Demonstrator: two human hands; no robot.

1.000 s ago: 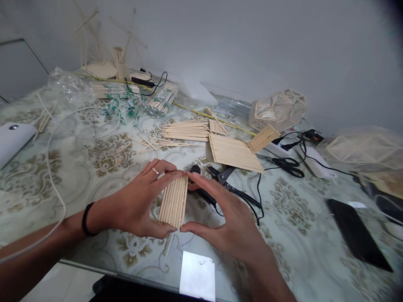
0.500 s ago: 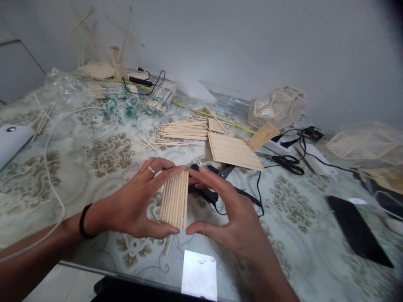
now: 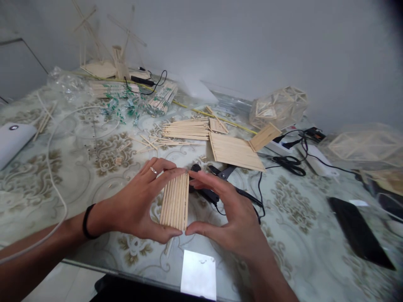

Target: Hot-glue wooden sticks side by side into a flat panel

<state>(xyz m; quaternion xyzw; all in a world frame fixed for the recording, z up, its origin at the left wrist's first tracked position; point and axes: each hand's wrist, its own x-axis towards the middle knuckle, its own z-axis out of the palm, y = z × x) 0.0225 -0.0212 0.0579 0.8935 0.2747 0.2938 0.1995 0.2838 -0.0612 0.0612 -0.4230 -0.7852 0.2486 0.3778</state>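
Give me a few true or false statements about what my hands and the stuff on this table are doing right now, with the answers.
1. Both hands hold the stick panel. True: left hand and right hand pinch its edges.
2. The phone lies left of the hands. False: it lies to the right.
3. The left hand wears a ring. True.
4. The scissors are in the right hand. False: they lie on the table, beyond it.
5. A larger stick panel lies flat beyond the hands. True.
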